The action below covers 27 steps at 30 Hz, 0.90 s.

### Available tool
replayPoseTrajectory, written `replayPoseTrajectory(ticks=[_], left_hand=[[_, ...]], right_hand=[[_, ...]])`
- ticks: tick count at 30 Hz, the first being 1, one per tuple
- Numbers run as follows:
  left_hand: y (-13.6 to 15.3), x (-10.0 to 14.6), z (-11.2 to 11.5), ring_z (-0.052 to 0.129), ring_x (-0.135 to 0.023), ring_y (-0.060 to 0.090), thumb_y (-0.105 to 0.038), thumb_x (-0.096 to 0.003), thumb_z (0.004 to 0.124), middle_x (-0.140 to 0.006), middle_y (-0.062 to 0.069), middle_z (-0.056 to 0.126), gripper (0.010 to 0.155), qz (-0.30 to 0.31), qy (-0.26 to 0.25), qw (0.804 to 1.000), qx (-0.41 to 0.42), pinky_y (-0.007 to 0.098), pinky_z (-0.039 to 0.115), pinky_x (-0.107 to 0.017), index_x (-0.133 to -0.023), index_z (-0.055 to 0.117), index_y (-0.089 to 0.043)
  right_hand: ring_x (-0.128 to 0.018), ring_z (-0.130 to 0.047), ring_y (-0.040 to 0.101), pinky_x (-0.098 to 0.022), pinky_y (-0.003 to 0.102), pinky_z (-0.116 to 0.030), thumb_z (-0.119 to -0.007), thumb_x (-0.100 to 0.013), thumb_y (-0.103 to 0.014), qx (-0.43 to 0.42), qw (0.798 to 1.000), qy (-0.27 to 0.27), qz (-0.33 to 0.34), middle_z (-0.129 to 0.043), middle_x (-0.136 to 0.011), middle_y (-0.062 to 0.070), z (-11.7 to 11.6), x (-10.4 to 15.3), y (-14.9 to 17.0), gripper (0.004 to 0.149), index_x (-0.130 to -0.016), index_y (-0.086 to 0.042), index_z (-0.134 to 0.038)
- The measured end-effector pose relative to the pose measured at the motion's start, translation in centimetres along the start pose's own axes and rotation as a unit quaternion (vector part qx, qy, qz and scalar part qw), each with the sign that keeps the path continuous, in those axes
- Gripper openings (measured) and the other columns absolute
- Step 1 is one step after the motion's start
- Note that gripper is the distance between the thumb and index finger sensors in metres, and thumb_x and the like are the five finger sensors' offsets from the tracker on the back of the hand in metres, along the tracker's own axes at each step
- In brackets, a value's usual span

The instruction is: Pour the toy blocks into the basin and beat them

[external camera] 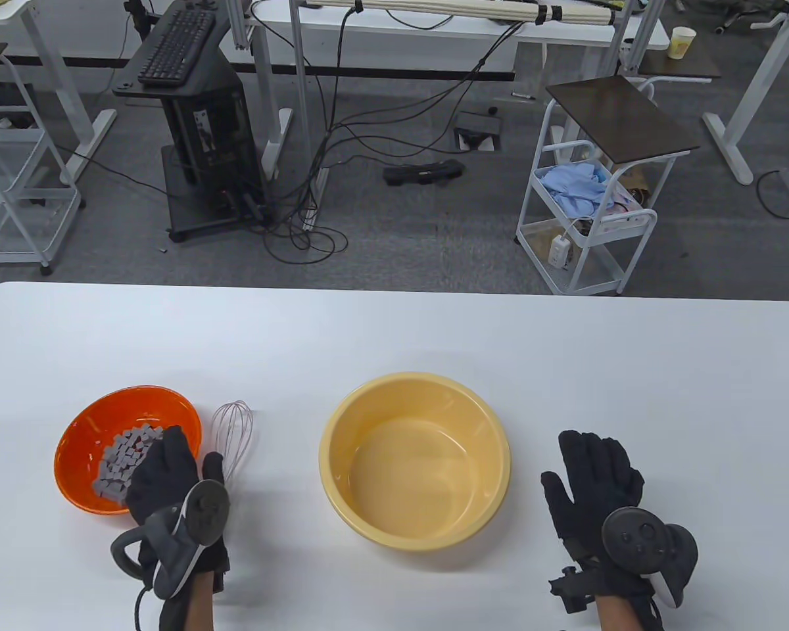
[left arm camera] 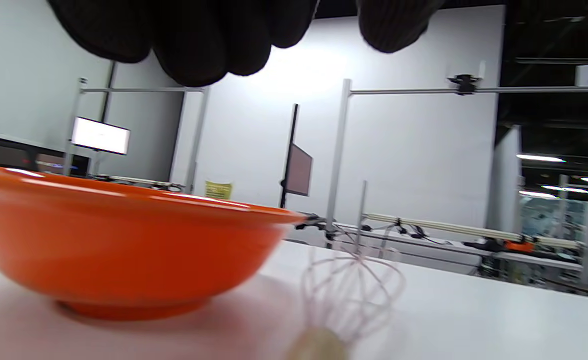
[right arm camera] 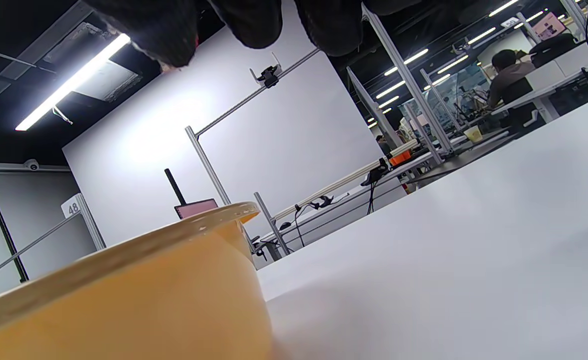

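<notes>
An orange bowl [external camera: 98,420] [left arm camera: 123,250] holding several small grey toy blocks [external camera: 121,457] sits at the left of the white table. A wire whisk [external camera: 231,437] [left arm camera: 349,295] lies just right of it. The empty yellow basin [external camera: 415,460] [right arm camera: 123,295] stands mid-table. My left hand [external camera: 167,470] hovers over the bowl's near right rim, fingers relaxed and holding nothing. My right hand [external camera: 595,473] lies flat on the table to the right of the basin, fingers spread, apart from it.
The white table [external camera: 394,328] stretches far beyond the objects. Past its far edge stand a white trolley [external camera: 585,217], a black computer stand with keyboard [external camera: 197,131] and floor cables.
</notes>
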<state>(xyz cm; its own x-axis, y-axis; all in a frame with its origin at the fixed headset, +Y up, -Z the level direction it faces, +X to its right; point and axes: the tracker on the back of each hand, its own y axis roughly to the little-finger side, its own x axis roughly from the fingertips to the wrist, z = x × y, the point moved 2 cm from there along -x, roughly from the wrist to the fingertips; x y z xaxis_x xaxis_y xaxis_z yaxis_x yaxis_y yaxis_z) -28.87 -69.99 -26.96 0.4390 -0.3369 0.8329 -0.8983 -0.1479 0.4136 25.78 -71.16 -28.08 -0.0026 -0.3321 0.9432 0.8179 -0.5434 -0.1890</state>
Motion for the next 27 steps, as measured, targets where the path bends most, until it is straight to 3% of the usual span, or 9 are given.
replayPoseTrajectory(ticks=[7, 13, 18, 24, 27], left_hand=[[4.9, -0.4, 0.1, 0.072, -0.094, 0.049, -0.042, -0.0699, 0.062, -0.111, 0.045, 0.046, 0.079, -0.145, 0.003, 0.989, -0.012, 0.065, 0.068, -0.065, -0.116, 0.030, 0.014], [8.1, -0.5, 2.2, 0.070, -0.092, 0.050, -0.045, -0.0715, 0.061, -0.110, 0.051, 0.034, 0.091, -0.248, 0.123, 0.961, 0.005, 0.065, 0.067, -0.065, -0.115, 0.016, 0.022], [9.8, -0.4, 4.2, 0.090, -0.073, 0.030, -0.049, -0.0728, 0.054, -0.097, 0.029, 0.066, 0.094, -0.276, 0.206, 0.936, 0.072, 0.052, 0.081, -0.055, -0.111, 0.013, 0.025], [10.6, -0.5, 5.5, 0.102, -0.050, 0.013, -0.053, -0.0713, 0.056, -0.081, 0.015, 0.084, 0.096, -0.292, 0.189, 0.920, 0.181, 0.039, 0.091, -0.040, -0.110, 0.022, 0.028], [11.1, -0.4, 6.3, 0.105, -0.043, 0.008, -0.045, -0.0714, 0.060, -0.075, 0.010, 0.090, 0.088, -0.312, 0.182, 0.901, 0.239, 0.035, 0.093, -0.035, -0.109, 0.028, 0.028]], right_hand=[[-0.107, -0.021, 0.059, -0.070, 0.081, -0.017, -0.064, -0.069, -0.045, -0.001, 1.000, -0.002, -0.003, -0.036, -0.121, 0.029, -0.2, 0.1, -0.1, 0.062, -0.118, -0.016, -0.040], [-0.106, -0.021, 0.060, -0.070, 0.081, -0.017, -0.064, -0.069, -0.045, -0.004, 1.000, -0.004, -0.005, -0.036, -0.121, 0.029, -0.3, 0.1, -0.1, 0.063, -0.118, -0.016, -0.039], [-0.106, -0.021, 0.060, -0.070, 0.081, -0.017, -0.064, -0.069, -0.045, -0.007, 1.000, -0.004, -0.005, -0.036, -0.121, 0.029, -0.3, 0.1, -0.2, 0.063, -0.118, -0.015, -0.038], [-0.106, -0.021, 0.060, -0.070, 0.081, -0.018, -0.064, -0.069, -0.045, -0.010, 1.000, -0.003, -0.002, -0.036, -0.121, 0.029, -0.3, 0.0, -0.2, 0.063, -0.118, -0.015, -0.038], [-0.107, -0.022, 0.060, -0.070, 0.081, -0.018, -0.064, -0.069, -0.045, -0.013, 1.000, -0.004, 0.000, -0.036, -0.121, 0.029, -0.4, 0.0, -0.3, 0.063, -0.118, -0.015, -0.037]])
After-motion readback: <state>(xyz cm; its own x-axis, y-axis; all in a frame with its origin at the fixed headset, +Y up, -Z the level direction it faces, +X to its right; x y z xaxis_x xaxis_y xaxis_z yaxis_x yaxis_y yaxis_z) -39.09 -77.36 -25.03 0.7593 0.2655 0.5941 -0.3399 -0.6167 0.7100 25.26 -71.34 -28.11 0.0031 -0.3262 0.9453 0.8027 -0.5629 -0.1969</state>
